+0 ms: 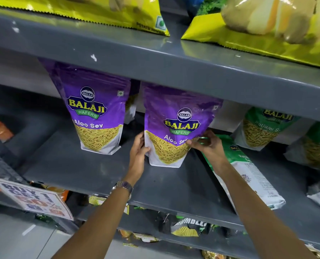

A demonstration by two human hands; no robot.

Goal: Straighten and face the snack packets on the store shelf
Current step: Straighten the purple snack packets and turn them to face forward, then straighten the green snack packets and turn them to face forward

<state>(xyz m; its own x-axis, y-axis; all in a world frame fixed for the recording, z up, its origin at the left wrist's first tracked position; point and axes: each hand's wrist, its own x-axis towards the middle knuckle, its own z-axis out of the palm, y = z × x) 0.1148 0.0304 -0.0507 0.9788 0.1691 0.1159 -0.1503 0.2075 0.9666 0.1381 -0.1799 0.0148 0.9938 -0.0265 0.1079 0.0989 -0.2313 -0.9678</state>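
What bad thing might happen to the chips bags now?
1. The green packet lies flat right beside the right hand; an arm sweep could push it off the shelf edge.
2. The purple packet, gripped by both hands, the left hand on its other side, might tip forward if released unevenly.

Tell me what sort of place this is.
Most likely a grocery or convenience store aisle. Grey metal shelving runs in tiers, stocked with branded snack pouches such as the purple Aloo Sev packet held by both hands, and a "Buy 1 Get 1" promo sign hangs off a shelf edge.
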